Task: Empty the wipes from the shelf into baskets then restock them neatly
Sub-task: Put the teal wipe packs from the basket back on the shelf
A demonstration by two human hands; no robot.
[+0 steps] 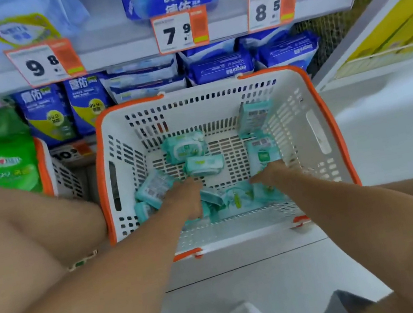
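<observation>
Teal film wraps every small wipe pack in the basket [299, 112], and both hands are down among them. The left hand [188, 201] reaches into the heap near the front wall, its fingers buried among packs [218, 198], so I cannot tell whether it grips one or only touches them. The right hand [269, 173] lies against an upright pack [263, 156] by the right wall, fingertips on its lower edge; whether they have curled round it is also hidden. More packs lie loose on the slotted floor: two near the middle [194, 155], one leaning in the far right corner [253, 117], a few at the left [153, 187]. They look light and soft, pillowy rather than stiff, with glossy film that will likely slip under a flat touch, so a pinch across the short sides, thumb against fingers, should hold best; squeezing hard could pop a lid flap. Behind the basket stands the shelf [126, 51] with blue packs [220, 67], green packs [8, 163] at the left and price tags [179, 30] above. A second basket [46, 168] shows at the left.
</observation>
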